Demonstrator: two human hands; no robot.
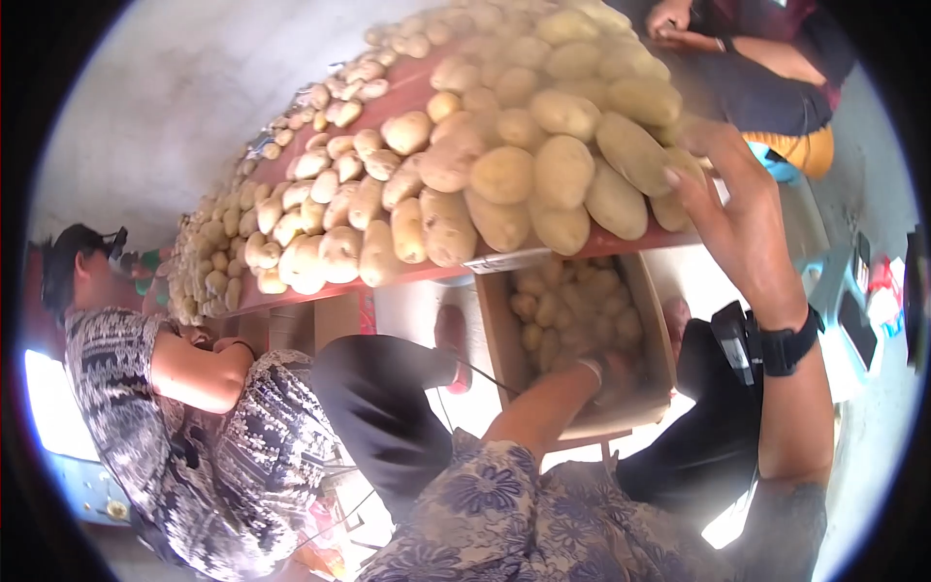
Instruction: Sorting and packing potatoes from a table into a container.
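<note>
Many potatoes [502, 174] lie heaped along the edge of a red table [305, 292]. At the table's right end, my right hand [734, 211] reaches up with thumb and fingers spread around a potato [680, 196]; a dark band is on the wrist. Whether the fingers grip that potato is not clear. My left hand [618, 375] is lowered into an open cardboard box [665, 364] below the table edge, among smaller potatoes [574, 305]. Blur and shade hide its fingers, and I cannot tell if it holds a potato.
A person in a patterned top [196, 436] sits close on the left. Another person's hands [669, 22] rest at the upper right, beyond the potatoes. A light blue stool [836, 298] bearing a dark phone-like object [857, 331] stands at the right. A thin cable [487, 375] crosses near my knee.
</note>
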